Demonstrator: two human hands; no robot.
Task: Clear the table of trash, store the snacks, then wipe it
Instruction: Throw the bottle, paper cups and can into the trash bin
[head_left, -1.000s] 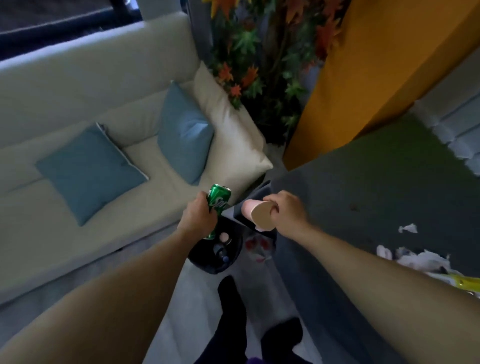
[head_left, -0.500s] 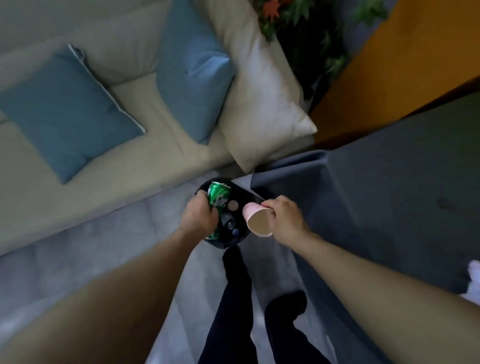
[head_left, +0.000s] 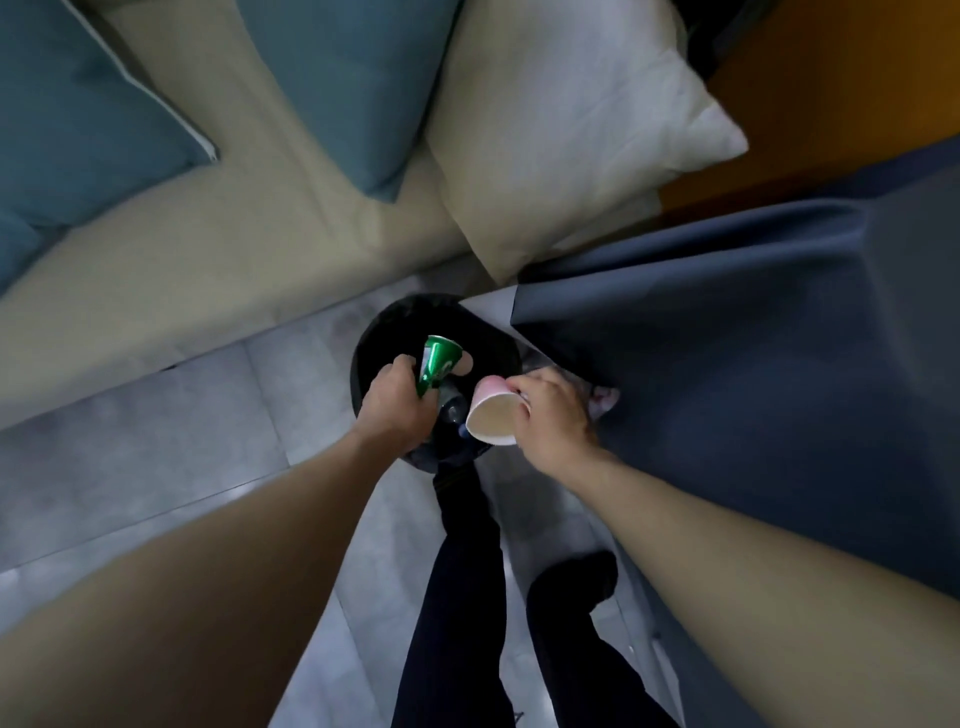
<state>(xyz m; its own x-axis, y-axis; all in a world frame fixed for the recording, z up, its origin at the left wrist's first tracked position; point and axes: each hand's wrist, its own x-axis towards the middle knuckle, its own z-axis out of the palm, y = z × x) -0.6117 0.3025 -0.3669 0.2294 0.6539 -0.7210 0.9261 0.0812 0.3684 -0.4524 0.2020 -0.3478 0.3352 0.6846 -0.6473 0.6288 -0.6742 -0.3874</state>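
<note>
A black-lined trash bin (head_left: 387, 325) stands on the floor between the sofa and the table corner. My left hand (head_left: 392, 402) grips a green soda can (head_left: 436, 364), tilted over the bin's mouth. To its right, my right hand (head_left: 550, 415) pinches a pink paper cup (head_left: 491, 418) by its base, the open end facing me, at the bin's right rim. A plastic bottle (head_left: 451, 410) and some other trash lie inside the bin, partly hidden by my hands.
A table under a dark grey cloth (head_left: 753, 338) fills the right side. A beige sofa (head_left: 208, 270) with blue cushions (head_left: 78, 114) and a white pillow (head_left: 566, 130) lies behind the bin. My legs (head_left: 467, 571) stand on the grey tile floor.
The view has tipped down and closer to the bin. Both hands have come lower over the bin, and the can now tilts.
</note>
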